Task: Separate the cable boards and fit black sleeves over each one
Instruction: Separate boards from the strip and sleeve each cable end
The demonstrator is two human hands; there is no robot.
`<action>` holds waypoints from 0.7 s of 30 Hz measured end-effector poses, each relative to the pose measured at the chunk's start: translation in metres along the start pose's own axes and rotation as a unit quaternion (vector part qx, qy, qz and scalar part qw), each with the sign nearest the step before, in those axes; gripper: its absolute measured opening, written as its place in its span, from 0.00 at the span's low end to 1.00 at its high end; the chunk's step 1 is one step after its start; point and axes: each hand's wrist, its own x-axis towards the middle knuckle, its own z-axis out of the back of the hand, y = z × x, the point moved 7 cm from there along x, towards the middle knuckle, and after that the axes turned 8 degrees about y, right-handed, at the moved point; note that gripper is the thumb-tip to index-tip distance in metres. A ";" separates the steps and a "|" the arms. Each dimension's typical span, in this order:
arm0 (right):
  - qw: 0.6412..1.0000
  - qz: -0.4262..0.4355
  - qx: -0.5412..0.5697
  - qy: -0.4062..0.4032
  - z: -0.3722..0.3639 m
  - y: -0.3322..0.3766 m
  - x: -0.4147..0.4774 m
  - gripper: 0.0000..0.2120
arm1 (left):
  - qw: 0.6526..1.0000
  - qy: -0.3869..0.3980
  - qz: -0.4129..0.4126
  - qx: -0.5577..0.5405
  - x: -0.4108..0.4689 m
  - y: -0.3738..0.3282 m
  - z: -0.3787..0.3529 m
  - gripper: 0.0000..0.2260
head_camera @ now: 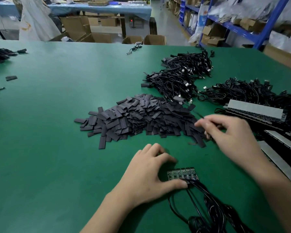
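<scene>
A strip of joined small green cable boards (181, 174) lies on the green table near me, with black cables (208, 207) trailing toward the lower right. My left hand (148, 175) grips the strip's left end, thumb at its lower edge. A large heap of flat black sleeves (141, 116) lies beyond it. My right hand (230, 132) hovers, blurred, at the heap's right edge with fingers loosely curled; whether it holds a sleeve is unclear.
Two tangles of black cables lie at the right, one further back (180, 76) and one beside it (249, 93). Stacked board panels (255, 110) sit along the right edge. More cables (0, 54) and loose sleeves (11, 78) lie far left. Cardboard boxes and shelves stand beyond the table.
</scene>
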 end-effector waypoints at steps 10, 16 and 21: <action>0.970 -0.015 -0.244 -0.001 0.037 0.057 0.200 0.23 | 0.998 0.022 -0.024 -0.054 0.004 -0.005 -0.003 0.23; 0.992 0.017 -0.119 0.032 0.006 0.049 0.131 0.22 | 0.951 0.024 0.009 -0.308 0.003 0.002 -0.003 0.14; 0.993 -0.037 0.073 0.084 -0.034 0.003 0.005 0.17 | 0.878 -0.006 0.014 -0.479 0.004 0.005 0.002 0.12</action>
